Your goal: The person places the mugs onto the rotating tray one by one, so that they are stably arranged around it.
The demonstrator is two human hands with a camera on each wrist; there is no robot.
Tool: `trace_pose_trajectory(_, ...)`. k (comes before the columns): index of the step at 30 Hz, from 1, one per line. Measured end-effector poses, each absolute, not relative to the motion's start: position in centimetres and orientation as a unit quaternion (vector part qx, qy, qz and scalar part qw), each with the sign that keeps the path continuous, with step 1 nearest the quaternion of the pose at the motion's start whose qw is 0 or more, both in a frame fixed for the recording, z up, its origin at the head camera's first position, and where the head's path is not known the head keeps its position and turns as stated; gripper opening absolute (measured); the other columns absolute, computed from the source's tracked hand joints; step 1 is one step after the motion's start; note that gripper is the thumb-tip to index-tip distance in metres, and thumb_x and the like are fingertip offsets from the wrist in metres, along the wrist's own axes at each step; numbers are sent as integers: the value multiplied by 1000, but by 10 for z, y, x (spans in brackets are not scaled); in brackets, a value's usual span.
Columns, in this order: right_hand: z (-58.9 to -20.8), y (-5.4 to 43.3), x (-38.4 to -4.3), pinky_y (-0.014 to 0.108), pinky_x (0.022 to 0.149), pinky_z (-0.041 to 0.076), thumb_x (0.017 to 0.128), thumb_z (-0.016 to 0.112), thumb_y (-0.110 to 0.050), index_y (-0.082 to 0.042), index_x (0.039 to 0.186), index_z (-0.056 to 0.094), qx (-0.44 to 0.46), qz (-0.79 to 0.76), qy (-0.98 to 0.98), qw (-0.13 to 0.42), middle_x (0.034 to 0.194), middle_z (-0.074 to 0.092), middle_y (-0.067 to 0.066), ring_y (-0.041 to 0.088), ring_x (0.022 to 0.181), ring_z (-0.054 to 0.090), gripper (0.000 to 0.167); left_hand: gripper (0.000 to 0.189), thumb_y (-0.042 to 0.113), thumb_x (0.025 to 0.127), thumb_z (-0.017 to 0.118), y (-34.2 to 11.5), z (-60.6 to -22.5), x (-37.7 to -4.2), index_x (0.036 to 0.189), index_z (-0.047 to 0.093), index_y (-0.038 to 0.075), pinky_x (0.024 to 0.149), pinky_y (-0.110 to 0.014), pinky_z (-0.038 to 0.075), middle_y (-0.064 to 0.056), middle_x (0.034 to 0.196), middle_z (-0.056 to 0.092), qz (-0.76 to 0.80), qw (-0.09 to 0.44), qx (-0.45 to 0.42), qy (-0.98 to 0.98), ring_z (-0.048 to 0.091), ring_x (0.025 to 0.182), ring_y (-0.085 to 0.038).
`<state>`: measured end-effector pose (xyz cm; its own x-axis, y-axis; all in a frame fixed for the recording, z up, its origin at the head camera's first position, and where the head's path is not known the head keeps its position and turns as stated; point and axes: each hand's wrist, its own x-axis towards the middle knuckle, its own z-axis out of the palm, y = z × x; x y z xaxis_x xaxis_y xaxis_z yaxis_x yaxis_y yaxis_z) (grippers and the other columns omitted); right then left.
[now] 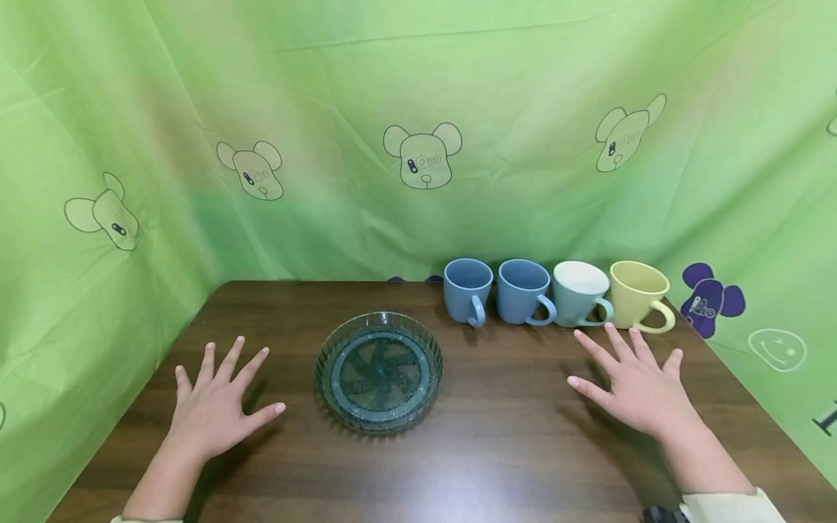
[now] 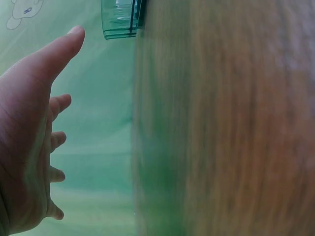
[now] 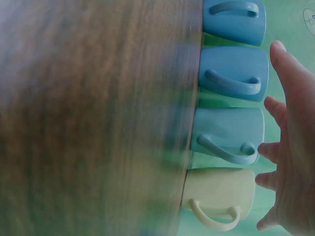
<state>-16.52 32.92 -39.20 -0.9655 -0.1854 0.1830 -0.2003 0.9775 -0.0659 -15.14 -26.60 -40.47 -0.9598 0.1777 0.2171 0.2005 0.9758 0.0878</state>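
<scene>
My left hand (image 1: 211,410) is spread above the left side of the table, palm down and holding nothing. To its right sits a round, ribbed green glass dish (image 1: 381,370), whose edge also shows in the left wrist view. Over the right side hovers my right hand (image 1: 644,388), fingers spread, also holding nothing. It is nearest to a row of upright mugs at the back right: a blue mug (image 1: 467,290), a second blue mug (image 1: 522,294), a teal mug with a white inside (image 1: 577,301) and a yellow mug (image 1: 633,298). Their handles face toward me or to the right.
The brown wooden table (image 1: 497,450) reflects light near its front. A green cloth (image 1: 327,203) printed with bear heads hangs behind the table and along both sides. The mugs stand close together near the back edge.
</scene>
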Motion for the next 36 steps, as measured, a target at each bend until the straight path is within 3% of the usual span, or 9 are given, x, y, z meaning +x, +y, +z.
trace_pose_trajectory(23,-387,325,-167,83,90,-14,91,54,-61,-32,156,20,106,65,-986,113,156,19,26,55,138,13,79,91,73,82,55,-265,-401,-159,156,24,29,95,-84,-3,-12,162,9,-80,98,-101,-987,-1,141,-54)
trace_pose_trajectory(36,-386,306,-172,83,96,-2,90,64,-49,-24,154,32,135,145,-965,170,154,25,27,54,137,21,75,84,62,88,59,-260,-400,-169,156,23,31,94,-84,10,-13,162,10,-181,67,-108,-975,9,140,-55)
